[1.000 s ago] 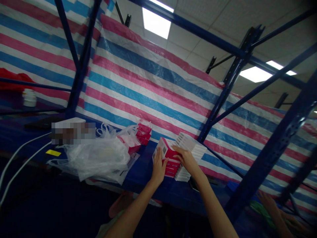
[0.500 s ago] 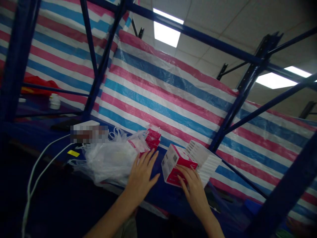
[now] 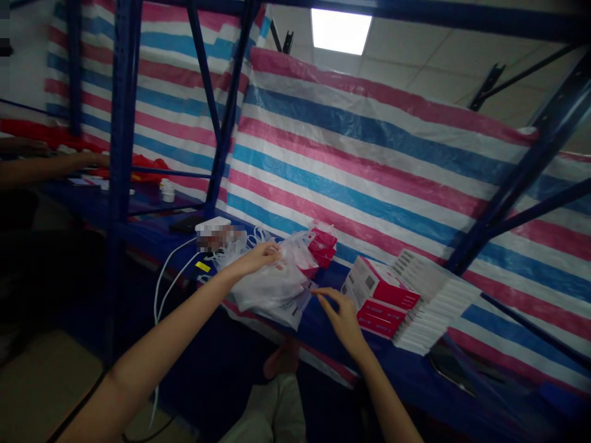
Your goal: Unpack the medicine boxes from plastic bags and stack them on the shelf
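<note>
Resting over the plastic bags [image 3: 265, 290] at left, your left hand [image 3: 261, 257] has curled fingers, while your right hand [image 3: 340, 315] sits by their near right edge; whether either grips, I cannot tell. Pinch thin film lightly, clear of the red-and-white boxes [image 3: 381, 317] at right

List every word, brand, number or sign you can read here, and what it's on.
No text is legible.
Stacked red-and-white boxes: printing and a dark square mark, too blurred to read.
White stack: dark marks, too small.
Plastic bags: dark print near the right edge, unreadable.
Yellow label: no lettering discernible.
</note>
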The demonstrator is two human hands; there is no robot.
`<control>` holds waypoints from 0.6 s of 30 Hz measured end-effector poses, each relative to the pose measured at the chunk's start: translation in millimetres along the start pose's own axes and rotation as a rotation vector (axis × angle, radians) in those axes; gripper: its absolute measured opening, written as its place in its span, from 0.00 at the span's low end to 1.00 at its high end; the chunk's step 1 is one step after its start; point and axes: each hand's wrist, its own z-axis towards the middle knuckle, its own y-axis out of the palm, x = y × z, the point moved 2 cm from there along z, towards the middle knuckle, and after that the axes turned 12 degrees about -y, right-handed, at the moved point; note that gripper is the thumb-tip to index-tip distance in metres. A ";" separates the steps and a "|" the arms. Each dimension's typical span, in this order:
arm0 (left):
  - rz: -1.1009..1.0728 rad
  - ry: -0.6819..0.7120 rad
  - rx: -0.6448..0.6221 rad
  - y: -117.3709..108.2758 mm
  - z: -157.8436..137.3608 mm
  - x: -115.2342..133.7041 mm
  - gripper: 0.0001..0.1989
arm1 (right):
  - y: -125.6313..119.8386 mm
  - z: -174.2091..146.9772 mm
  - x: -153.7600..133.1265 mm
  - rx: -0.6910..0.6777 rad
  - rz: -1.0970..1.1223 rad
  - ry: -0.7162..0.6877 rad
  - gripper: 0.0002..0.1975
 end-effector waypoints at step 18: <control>-0.499 0.045 -0.430 33.5 -64.2 113.5 0.38 | -36.8 35.6 -77.4 0.517 0.535 0.106 0.20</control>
